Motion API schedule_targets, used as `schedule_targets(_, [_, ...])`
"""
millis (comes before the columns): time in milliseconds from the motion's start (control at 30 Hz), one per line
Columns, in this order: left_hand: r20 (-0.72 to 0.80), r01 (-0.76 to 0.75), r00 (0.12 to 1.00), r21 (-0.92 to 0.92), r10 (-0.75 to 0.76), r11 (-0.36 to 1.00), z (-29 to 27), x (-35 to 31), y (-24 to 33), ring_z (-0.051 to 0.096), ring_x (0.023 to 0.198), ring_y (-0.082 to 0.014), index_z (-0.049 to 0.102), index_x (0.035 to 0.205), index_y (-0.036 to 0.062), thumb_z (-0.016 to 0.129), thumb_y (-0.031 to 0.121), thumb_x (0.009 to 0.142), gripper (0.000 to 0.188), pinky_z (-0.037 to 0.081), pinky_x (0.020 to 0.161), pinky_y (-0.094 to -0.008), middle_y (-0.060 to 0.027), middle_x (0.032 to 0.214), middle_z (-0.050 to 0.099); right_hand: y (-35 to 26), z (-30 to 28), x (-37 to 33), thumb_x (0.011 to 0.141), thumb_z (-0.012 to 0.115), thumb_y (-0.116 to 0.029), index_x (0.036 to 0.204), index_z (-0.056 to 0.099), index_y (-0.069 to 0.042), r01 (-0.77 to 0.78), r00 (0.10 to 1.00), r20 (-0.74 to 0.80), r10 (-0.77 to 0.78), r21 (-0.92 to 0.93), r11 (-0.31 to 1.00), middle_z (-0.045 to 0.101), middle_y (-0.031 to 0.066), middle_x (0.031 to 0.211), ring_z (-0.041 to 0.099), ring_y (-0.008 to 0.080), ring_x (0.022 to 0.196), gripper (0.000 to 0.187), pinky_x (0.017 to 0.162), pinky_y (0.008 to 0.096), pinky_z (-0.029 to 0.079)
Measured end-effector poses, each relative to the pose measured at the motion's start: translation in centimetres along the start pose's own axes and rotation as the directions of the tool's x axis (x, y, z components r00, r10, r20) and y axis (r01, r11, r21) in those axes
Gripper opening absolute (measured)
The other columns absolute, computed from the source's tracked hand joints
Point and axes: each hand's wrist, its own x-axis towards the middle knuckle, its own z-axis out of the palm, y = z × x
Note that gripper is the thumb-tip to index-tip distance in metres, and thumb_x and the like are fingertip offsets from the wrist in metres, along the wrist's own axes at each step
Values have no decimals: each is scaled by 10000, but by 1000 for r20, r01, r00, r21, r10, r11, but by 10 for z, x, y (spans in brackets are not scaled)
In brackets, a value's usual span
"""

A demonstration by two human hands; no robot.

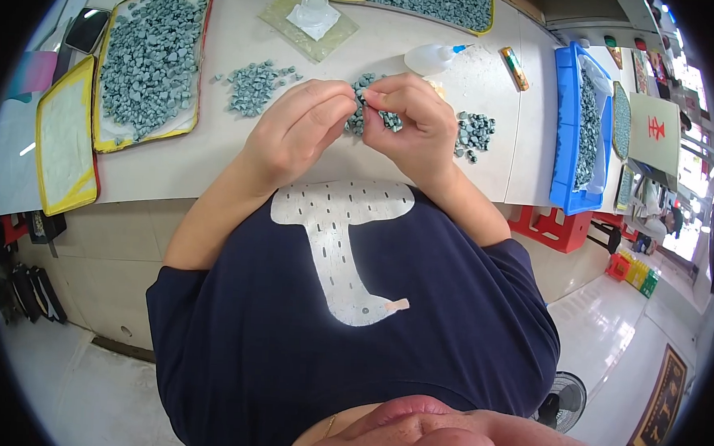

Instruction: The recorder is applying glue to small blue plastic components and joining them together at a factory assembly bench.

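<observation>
Both hands meet above the near part of the white table [300, 55]. My left hand [307, 127] is closed in a pinch, its fingertips close to those of the right. My right hand [415, 123] pinches with thumb and forefinger; whatever lies between the fingertips is too small to make out. Just behind the fingers sits a heap of grey-green stone pieces [368, 81], partly hidden by the hands. A loose pile of similar pieces [253, 88] lies left of my left hand. To the right of my right hand is a small cluster of darker, shinier pieces [476, 132].
A yellow-edged tray of stone pieces [150, 62] stands at left beside an empty yellow-edged tray [62, 134]. Farther back are a small clear cup [312, 15], a blue-tipped squeeze bottle [429, 59] and another full tray [430, 4]. At right stands a blue bin [567, 128].
</observation>
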Motion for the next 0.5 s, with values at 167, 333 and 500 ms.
schedule_targets(167, [-30, 70, 997, -21, -71, 997, 4, 1, -2, 619, 744, -247, 596, 944, -19, 693, -103, 683, 290, 513, 641, -310, -121, 900, 619, -1, 3, -6, 720, 664, 150, 880, 615, 53, -193, 979, -34, 199, 136, 972, 642, 121, 916, 608, 128, 759, 193, 595, 222, 495])
schedule_targets(333, [-103, 71, 992, 20, -69, 997, 9, 1, -3, 621, 718, -230, 623, 933, 3, 718, -84, 685, 280, 507, 627, -299, -97, 858, 632, 6, 1, -11, 747, 647, 158, 923, 610, 72, -113, 993, -33, 116, 96, 989, 633, 137, 940, 610, 144, 801, 199, 654, 225, 509])
schedule_targets(500, [-95, 64, 994, 26, -61, 998, 7, 2, -3, 621, 707, -229, 630, 936, 3, 725, -80, 678, 288, 505, 620, -296, -93, 849, 633, 1, 3, -9, 717, 675, 122, 887, 625, 43, -125, 989, -69, 130, 75, 989, 649, 120, 891, 623, 159, 784, 195, 658, 238, 509])
